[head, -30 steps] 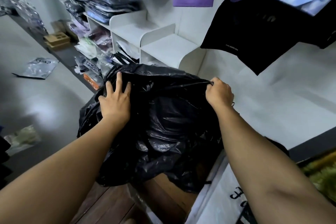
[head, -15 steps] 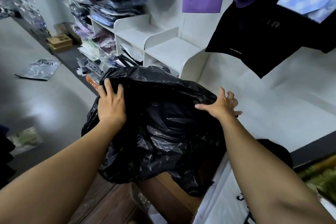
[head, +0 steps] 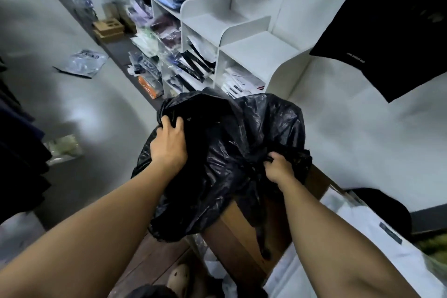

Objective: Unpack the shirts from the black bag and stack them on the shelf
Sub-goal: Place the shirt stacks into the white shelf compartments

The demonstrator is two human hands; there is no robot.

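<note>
Your left hand (head: 169, 145) clutches the bag (head: 232, 152) top; your right hand (head: 278, 168) bunches its near-right edge, likely hunting the opening. Shelf (head: 261, 53) lies beyond.

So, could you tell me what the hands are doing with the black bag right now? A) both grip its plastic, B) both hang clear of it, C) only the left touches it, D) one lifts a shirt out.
A: the left hand and right hand each clutch bunched plastic of the bag; no shirt is out.
</note>
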